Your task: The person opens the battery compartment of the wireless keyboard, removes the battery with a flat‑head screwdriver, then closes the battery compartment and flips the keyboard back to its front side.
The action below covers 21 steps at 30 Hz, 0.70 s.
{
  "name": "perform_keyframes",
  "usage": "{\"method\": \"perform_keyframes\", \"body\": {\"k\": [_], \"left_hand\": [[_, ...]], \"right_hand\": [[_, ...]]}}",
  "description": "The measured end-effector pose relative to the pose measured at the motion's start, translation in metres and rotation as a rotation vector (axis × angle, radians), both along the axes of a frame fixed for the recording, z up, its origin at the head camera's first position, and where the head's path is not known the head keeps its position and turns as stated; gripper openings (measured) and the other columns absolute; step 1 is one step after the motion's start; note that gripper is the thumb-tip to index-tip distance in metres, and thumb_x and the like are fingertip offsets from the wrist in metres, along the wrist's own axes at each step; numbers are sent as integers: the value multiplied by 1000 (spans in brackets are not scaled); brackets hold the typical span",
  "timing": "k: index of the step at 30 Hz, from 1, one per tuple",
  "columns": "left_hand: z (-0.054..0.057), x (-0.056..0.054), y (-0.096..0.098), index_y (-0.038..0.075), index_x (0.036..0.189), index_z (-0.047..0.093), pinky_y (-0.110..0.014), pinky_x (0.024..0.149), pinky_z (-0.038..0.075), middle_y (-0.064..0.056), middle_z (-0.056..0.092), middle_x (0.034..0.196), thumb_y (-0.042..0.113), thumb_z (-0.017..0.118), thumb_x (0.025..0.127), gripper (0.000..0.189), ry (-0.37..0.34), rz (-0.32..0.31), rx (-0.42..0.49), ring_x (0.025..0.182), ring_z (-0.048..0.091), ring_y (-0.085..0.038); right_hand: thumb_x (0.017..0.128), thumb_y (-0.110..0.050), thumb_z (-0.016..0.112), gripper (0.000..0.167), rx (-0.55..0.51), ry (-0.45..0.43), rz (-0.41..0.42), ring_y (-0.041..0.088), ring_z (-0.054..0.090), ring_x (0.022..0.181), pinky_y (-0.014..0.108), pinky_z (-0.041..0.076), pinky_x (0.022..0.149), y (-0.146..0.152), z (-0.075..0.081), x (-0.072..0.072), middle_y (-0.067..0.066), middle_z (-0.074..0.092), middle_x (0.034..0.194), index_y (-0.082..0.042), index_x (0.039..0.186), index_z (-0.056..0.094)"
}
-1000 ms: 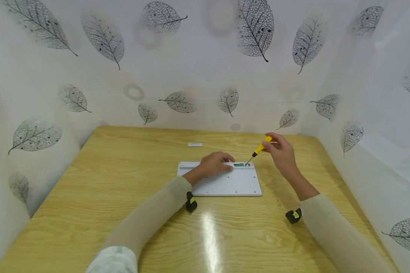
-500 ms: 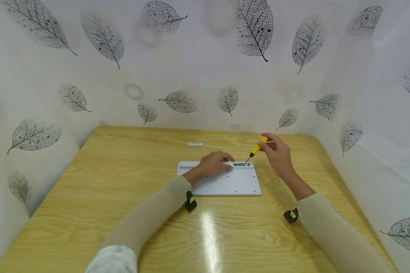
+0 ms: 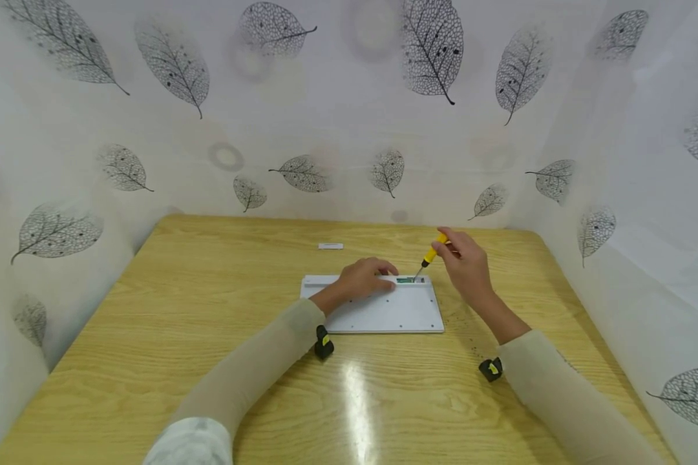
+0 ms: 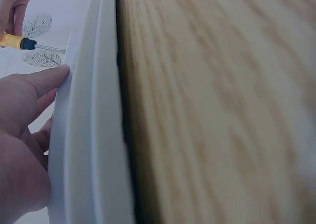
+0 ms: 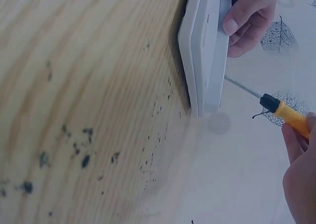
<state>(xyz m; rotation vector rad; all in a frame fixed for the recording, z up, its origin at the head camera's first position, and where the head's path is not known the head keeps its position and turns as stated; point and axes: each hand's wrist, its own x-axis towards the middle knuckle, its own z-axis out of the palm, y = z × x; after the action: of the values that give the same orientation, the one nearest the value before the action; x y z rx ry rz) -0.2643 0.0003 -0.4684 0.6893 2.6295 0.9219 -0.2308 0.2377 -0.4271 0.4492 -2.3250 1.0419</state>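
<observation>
White panel (image 3: pixel 386 316), head view: lying flat on a wood-grain table (image 3: pixel 180 310), small dark dots on its face, raised bar (image 3: pixel 320 281) along the far edge.
Left hand (image 3: pixel 363 279): gripping the bar, thumb on the near side, fingers over the far side.
Right hand (image 3: pixel 468 265): pinching one yellow screwdriver (image 3: pixel 433 253) by its handle, tool slanted, tip down at a green strip (image 3: pixel 405 280) set in the bar; whether they touch cannot be told.
Small white piece (image 3: pixel 330 246): on the table beyond the panel, apart from it.
Leaf-printed sheet (image 3: pixel 337 97): behind the table.

Left wrist view: left hand at the panel's edge, one fingertip touching it; screwdriver with black collar and metal shank, right hand partly cropped.

Right wrist view: left thumb on the panel, fingers curled behind; screwdriver tip hidden behind the edge. Dark specks (image 5: pixel 85 161): scattered on the table.
</observation>
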Motion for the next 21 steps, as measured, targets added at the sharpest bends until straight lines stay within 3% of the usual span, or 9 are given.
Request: {"method": "perform_keyframes", "body": {"k": [12,21], "left_hand": [[1,1,0,31,126,68,-39,92,45,7,67,117,38,70,95,32,-2,-3,0,104,60,-11],[1,2,0,31,126,68,-39,92,45,8,67,116,38,70,95,31,1,-8,2,104,60,-11]], "right_hand": [[90,-5,74,36,45,113,37,16,60,74,5,42,68,1,1,0,14,69,94,0,125,69],[89,-5,74,34,94,176,33,17,58,70,7,41,66,-1,-1,1,15,70,93,-1,123,71]]}}
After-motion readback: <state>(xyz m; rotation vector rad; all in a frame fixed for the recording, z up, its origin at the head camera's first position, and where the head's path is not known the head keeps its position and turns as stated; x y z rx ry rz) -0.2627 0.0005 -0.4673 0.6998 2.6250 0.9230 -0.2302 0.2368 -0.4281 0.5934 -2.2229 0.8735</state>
